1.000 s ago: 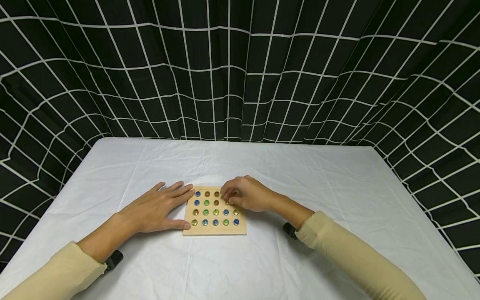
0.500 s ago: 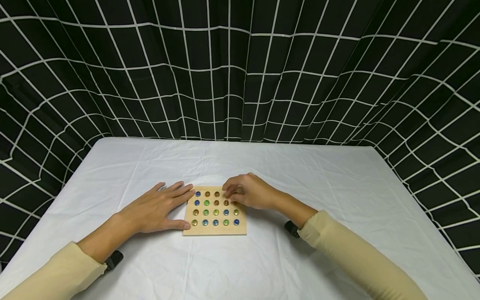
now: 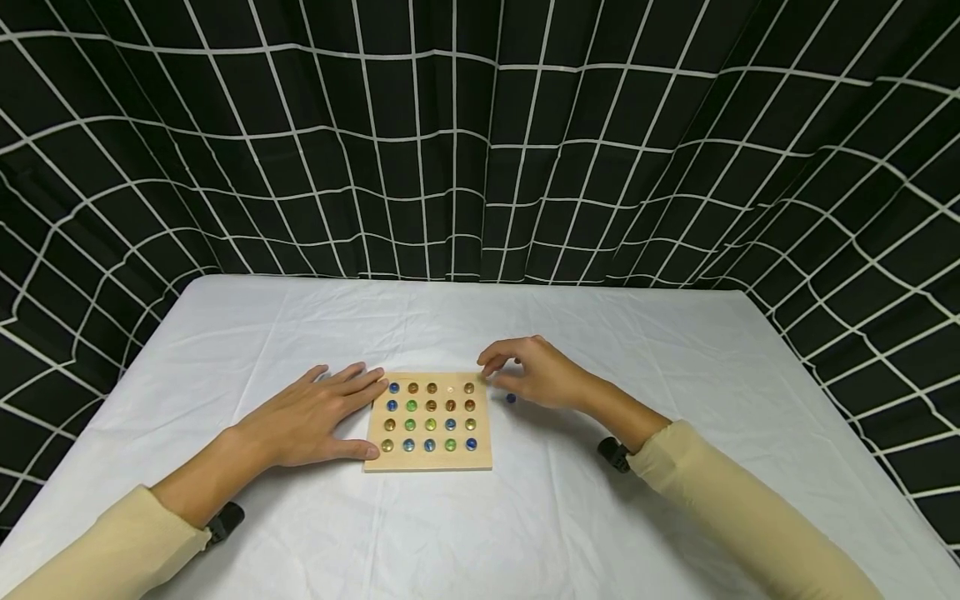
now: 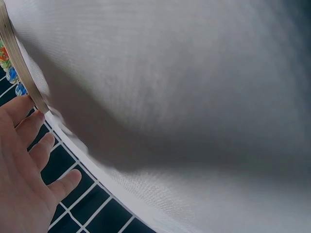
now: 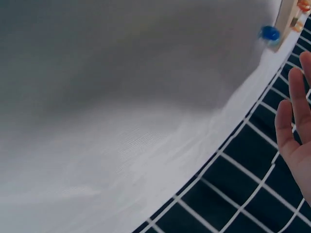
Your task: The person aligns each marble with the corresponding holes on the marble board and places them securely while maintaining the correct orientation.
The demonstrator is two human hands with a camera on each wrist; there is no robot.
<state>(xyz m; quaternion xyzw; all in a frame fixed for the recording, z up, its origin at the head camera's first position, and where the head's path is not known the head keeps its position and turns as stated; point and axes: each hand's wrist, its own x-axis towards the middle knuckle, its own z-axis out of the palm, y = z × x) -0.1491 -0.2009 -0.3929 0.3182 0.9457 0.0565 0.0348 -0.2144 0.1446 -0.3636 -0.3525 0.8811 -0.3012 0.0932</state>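
A light wooden board (image 3: 427,462) lies on the table, set with rows of glass marbles (image 3: 431,425) in amber, green and blue. One hollow (image 3: 450,390) in the far row holds no marble. My left hand (image 3: 322,417) rests along the board's left edge, fingers and thumb spread. Just off the far right corner hovers my right hand (image 3: 536,375), fingers loosely bent and apart from the thumb, with no marble visible between them. Beneath it a loose blue marble (image 3: 511,398) sits on the cloth, and a small dark reddish marble (image 3: 517,361) shows partly behind the fingers.
White cloth (image 3: 637,350) with light creases covers the table. A black curtain with a white grid (image 3: 480,167) hangs behind and at both sides. Each wrist wears a dark camera band, such as the right band (image 3: 615,454).
My right hand has moved right, off the board and over the cloth. The far right marbles, the vacant hollow and the loose marbles now show. My left hand stays in place.
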